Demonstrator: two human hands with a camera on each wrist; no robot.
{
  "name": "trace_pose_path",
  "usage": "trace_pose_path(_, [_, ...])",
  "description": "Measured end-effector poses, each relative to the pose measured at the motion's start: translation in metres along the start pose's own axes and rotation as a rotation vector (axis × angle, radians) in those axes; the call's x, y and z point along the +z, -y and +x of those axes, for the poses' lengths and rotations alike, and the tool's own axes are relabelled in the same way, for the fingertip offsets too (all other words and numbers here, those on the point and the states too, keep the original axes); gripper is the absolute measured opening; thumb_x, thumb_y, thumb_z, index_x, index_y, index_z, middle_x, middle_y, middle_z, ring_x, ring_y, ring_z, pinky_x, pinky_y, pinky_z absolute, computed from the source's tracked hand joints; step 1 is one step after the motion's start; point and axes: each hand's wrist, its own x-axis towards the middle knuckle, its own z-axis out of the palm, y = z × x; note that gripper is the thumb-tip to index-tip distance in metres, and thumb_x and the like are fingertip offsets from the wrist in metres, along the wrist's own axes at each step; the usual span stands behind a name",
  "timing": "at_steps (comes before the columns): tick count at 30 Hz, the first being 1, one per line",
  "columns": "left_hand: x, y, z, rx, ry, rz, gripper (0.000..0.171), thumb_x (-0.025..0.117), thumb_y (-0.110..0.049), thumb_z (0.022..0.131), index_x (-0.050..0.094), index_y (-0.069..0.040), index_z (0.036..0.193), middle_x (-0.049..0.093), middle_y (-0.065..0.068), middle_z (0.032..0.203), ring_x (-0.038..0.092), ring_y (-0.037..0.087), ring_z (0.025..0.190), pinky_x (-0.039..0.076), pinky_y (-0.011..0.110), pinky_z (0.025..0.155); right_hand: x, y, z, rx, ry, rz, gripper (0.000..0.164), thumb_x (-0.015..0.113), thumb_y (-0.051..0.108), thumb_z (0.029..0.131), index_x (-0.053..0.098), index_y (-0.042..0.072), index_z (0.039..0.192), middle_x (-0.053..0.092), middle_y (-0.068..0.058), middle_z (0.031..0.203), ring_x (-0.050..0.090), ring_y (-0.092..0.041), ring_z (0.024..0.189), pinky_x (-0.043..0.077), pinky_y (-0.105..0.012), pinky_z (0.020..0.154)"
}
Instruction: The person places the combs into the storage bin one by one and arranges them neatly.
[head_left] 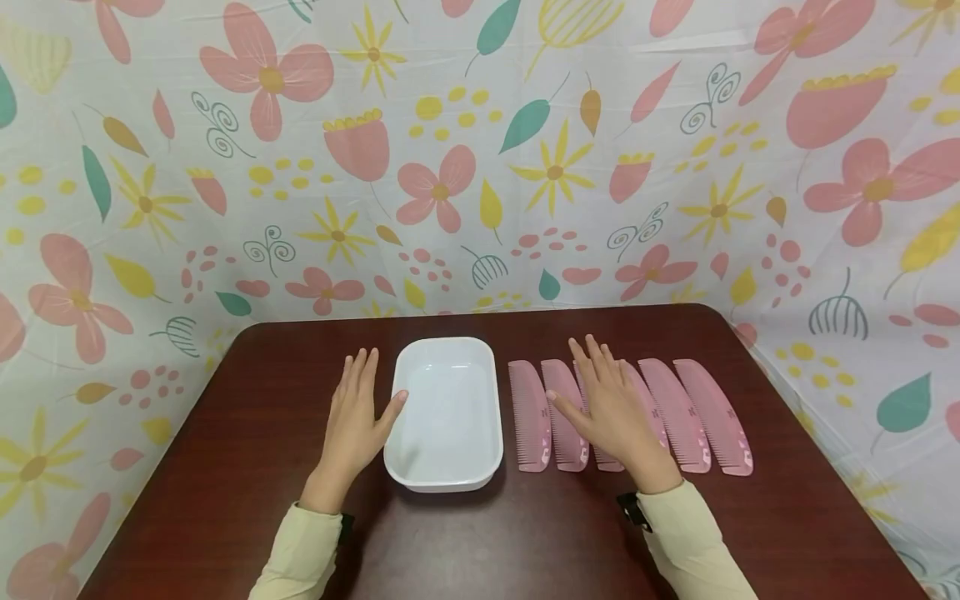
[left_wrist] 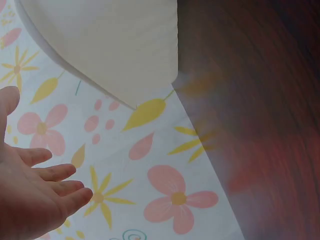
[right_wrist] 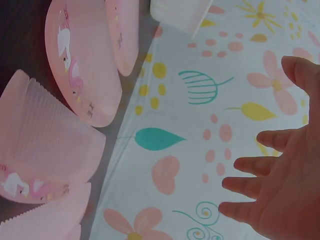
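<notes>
In the head view a white rectangular dish (head_left: 446,417) stands on the table, with bare insides. My left hand (head_left: 354,425) hovers at its left side, fingers straight and thumb spread toward the rim. To the right of the dish lies a row of several pink combs, from the leftmost comb (head_left: 529,417) to the rightmost comb (head_left: 712,417), teeth facing left. Over the middle of this row is my right hand (head_left: 609,408), fingers extended, partly hiding the combs beneath. Both wrist views show the left hand (left_wrist: 40,195) and right hand (right_wrist: 285,185) holding nothing.
The dark brown table (head_left: 480,542) has rounded far corners. Behind it hangs a white cloth (head_left: 465,125) printed with flowers and leaves, which also spreads along both sides. A dark band (head_left: 634,510) circles the right wrist at the pale sleeve.
</notes>
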Motion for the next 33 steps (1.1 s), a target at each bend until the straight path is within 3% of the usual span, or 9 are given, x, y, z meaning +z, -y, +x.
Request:
trace_pose_path(7, [0.004, -0.002, 0.001, -0.022, 0.031, -0.141, 0.078, 0.057, -0.039, 0.096, 0.017, -0.005, 0.153, 0.016, 0.017, 0.158, 0.008, 0.036, 0.146, 0.02, 0.066, 0.109, 0.003, 0.001, 0.004, 0.003, 0.007, 0.105, 0.083, 0.058, 0.049, 0.092, 0.022, 0.005, 0.153, 0.016, -0.018, 0.158, 0.016, -0.04, 0.143, 0.019, -0.062, 0.111])
trace_pose_path(15, [0.011, -0.002, 0.003, -0.052, 0.067, -0.28, 0.079, 0.061, -0.029, 0.095, 0.015, 0.0, 0.152, 0.016, 0.02, 0.158, 0.011, 0.04, 0.144, 0.016, 0.06, 0.112, 0.008, 0.001, 0.006, 0.047, 0.058, 0.275, 0.081, 0.059, 0.045, 0.093, 0.019, 0.008, 0.154, 0.015, -0.015, 0.159, 0.018, -0.039, 0.143, 0.021, -0.062, 0.11])
trace_pose_path(27, [0.023, 0.0, 0.007, -0.132, 0.113, -0.449, 0.071, 0.058, -0.016, 0.097, 0.016, 0.005, 0.15, 0.018, 0.028, 0.154, 0.026, 0.045, 0.138, 0.026, 0.054, 0.111, 0.02, 0.002, 0.01, 0.064, 0.072, 0.414, 0.078, 0.063, 0.032, 0.093, 0.02, 0.004, 0.153, 0.022, -0.019, 0.156, 0.024, -0.038, 0.141, 0.023, -0.057, 0.112])
trace_pose_path(33, [0.03, 0.003, 0.008, -0.173, 0.116, -0.56, 0.067, 0.055, -0.007, 0.097, 0.017, 0.009, 0.149, 0.018, 0.028, 0.154, 0.023, 0.045, 0.139, 0.025, 0.053, 0.111, 0.029, 0.003, 0.01, 0.112, 0.119, 0.49, 0.078, 0.062, 0.032, 0.094, 0.018, 0.006, 0.153, 0.024, -0.022, 0.155, 0.024, -0.042, 0.14, 0.024, -0.059, 0.111])
